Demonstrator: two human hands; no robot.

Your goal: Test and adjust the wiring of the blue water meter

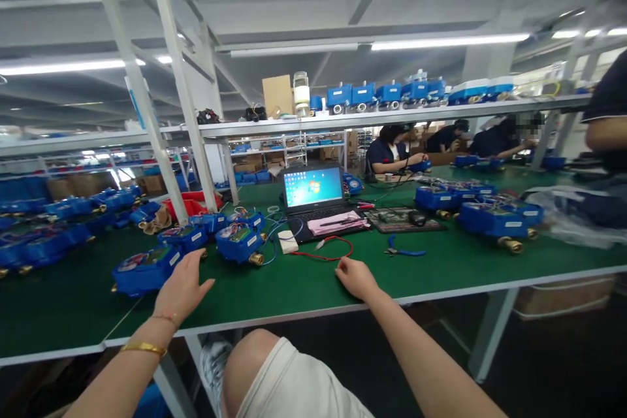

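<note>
My left hand [183,284] is open, thumb spread away from the fingers, beside a blue-cased meter [147,271] with brass pipe ends. Its fingertips overlap the meter's right side in view; I cannot tell whether they touch. Just right of that hand sits another blue meter [238,243] with exposed wires and a brass fitting. My right hand [358,279] rests on the green tabletop [304,290], its fingers curled in, and nothing shows in it. Close in front of it lies a looped red cable [351,249] running from a small white box [287,242].
A laptop [313,192] holds a pink paper pad [337,223] and pen. Blue-handled pliers [407,251], a mouse [417,217] and more blue meters [494,219] lie to the right. A shelf [392,111] spans above. Several co-workers sit beyond; another person stands at far right.
</note>
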